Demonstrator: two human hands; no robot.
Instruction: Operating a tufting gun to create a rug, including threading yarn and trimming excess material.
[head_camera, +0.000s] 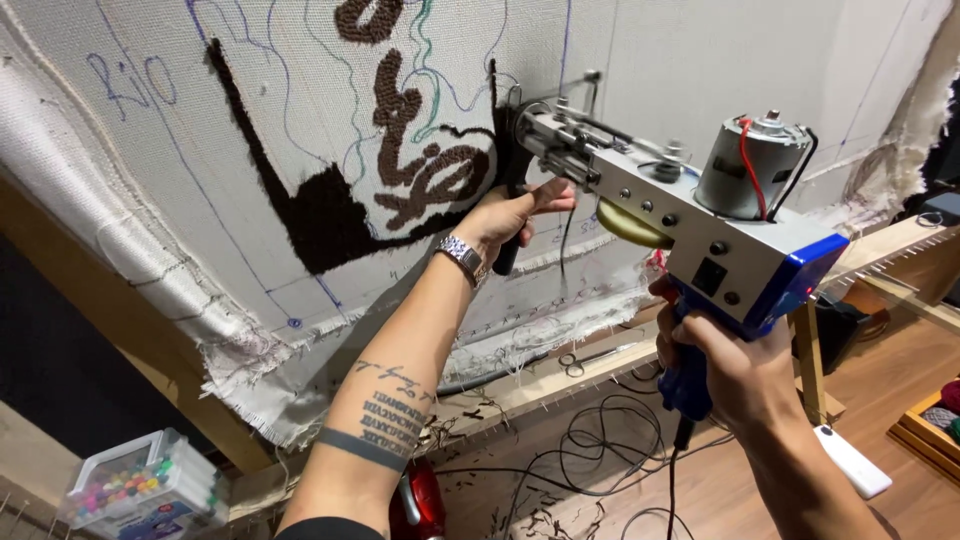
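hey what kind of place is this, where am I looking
Likely a rug-tufting workshop: a tufting gun held against stretched backing cloth on a wooden frame, with dark tufted yarn shapes and a box of markers below.

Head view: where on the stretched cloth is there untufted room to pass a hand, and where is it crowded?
Bare white backing cloth lies upper right, above the blue-and-grey tufting gun. Another bare patch sits left of the black tufted area, toward the rolled cloth edge. It is crowded at centre, where the left hand grips the front handle beside the brown tufted loops.
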